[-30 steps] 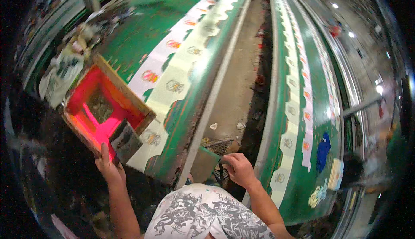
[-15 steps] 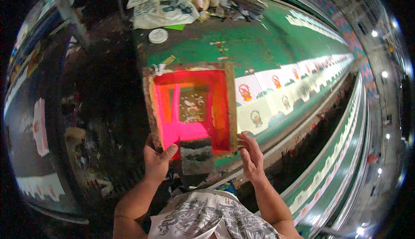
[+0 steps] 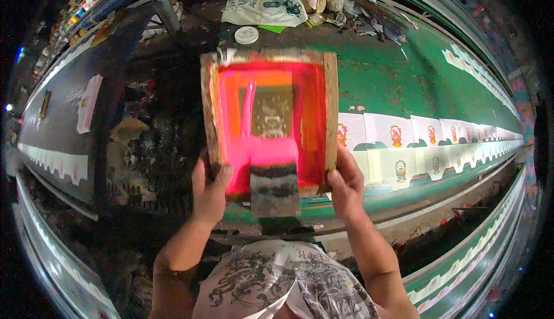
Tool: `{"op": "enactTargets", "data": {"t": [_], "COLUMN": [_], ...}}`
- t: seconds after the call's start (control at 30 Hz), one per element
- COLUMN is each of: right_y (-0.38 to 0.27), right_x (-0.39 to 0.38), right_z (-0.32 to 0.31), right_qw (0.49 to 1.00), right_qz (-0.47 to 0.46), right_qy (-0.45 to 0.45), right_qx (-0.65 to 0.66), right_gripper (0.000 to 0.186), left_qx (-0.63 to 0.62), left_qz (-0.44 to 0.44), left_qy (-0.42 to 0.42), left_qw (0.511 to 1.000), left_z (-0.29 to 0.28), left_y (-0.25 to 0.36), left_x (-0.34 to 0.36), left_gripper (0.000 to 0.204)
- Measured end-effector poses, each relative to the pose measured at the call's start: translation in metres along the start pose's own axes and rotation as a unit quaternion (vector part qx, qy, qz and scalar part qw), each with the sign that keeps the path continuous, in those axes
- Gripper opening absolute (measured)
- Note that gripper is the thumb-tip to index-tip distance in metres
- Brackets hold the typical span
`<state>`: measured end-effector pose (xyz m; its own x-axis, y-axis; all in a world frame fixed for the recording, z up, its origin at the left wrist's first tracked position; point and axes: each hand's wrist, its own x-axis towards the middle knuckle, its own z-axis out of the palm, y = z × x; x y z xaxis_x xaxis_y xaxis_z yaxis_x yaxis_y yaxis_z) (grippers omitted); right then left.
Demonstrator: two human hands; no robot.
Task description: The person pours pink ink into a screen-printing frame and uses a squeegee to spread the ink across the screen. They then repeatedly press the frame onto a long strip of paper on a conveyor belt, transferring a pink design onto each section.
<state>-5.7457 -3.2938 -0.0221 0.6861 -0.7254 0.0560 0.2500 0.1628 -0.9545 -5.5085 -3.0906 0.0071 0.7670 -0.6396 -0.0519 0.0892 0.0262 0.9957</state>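
A wooden screen printing frame (image 3: 330,105) is held up in front of me, over the end of the green table. Bright pink ink (image 3: 271,150) pools across its near half, and a streak runs up its left side. The mesh window (image 3: 271,111) shows a pale stencil pattern. A dark-stained squeegee (image 3: 275,191) leans over the near edge, its lower end hanging outside. My left hand (image 3: 212,186) grips the left side near the bottom corner, thumb on top. My right hand (image 3: 347,183) is closed on the right side near the other bottom corner.
The long green table (image 3: 381,82) stretches right, carrying rows of printed cloth pieces (image 3: 395,134). At its far end lie a printed cloth (image 3: 265,4), a round white lid (image 3: 246,35) and scraps. Another dark table (image 3: 63,105) stands left, across a dark stained floor (image 3: 150,146).
My right hand has closed on the frame's right side, where it was apart with spread fingers. The view has turned left, and the frame appears more level.
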Motion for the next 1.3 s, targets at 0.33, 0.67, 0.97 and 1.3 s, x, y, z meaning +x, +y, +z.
{"op": "enactTargets", "data": {"t": [0.33,0.67,0.97,1.3], "right_y": [-0.088,0.036,0.102,0.114], "right_x": [0.047,-0.063,-0.108,-0.114], "right_z": [-0.026,-0.005,0.021,0.013], "right_qw": [0.997,0.99,0.973,0.963], "right_qz": [-0.065,0.124,0.173,0.121], "right_qy": [-0.025,0.061,0.071,0.06], "right_qx": [0.039,-0.019,-0.132,-0.232], "right_gripper": [0.075,0.06,0.05,0.043], "left_qx": [0.064,0.118,0.152,0.129], "left_qz": [0.291,0.131,0.112,0.094], "left_qy": [0.051,0.048,0.067,0.067], "left_qw": [0.953,0.983,0.98,0.985], "left_z": [0.073,-0.011,-0.072,-0.071], "left_y": [0.106,-0.057,-0.167,-0.177], "left_x": [0.042,-0.011,-0.061,-0.064], "left_gripper": [0.079,0.068,0.028,0.018]}}
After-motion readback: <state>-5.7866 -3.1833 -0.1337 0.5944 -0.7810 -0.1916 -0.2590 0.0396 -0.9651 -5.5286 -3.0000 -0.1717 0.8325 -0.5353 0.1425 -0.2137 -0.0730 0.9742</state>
